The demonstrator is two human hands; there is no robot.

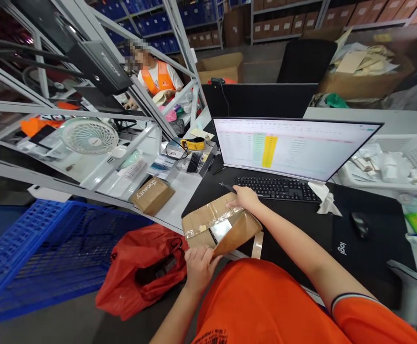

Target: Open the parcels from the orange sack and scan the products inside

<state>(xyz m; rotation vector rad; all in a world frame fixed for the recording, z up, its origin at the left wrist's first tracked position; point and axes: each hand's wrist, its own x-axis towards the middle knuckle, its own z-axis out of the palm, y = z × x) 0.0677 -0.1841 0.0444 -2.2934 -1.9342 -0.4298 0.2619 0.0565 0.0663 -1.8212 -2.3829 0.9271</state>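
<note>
A taped brown cardboard parcel (208, 222) lies at the near edge of the black desk mat (301, 229). My left hand (198, 267) pinches the parcel's near corner, where a flap (239, 231) folds up. My right hand (244, 198) presses on the parcel's far edge, fingers curled, and appears to hold a dark thin tool (227, 187) pointing left. A loose strip of tape (257, 244) hangs off the parcel's right side.
Behind the parcel are a keyboard (276, 188) and a monitor (290, 148). A mouse (359, 223) sits right. A small box (153, 195) rests left. A red bag (140, 267) and a blue crate (39, 253) stand on the floor. Another person (156, 76) sits beyond the metal frame.
</note>
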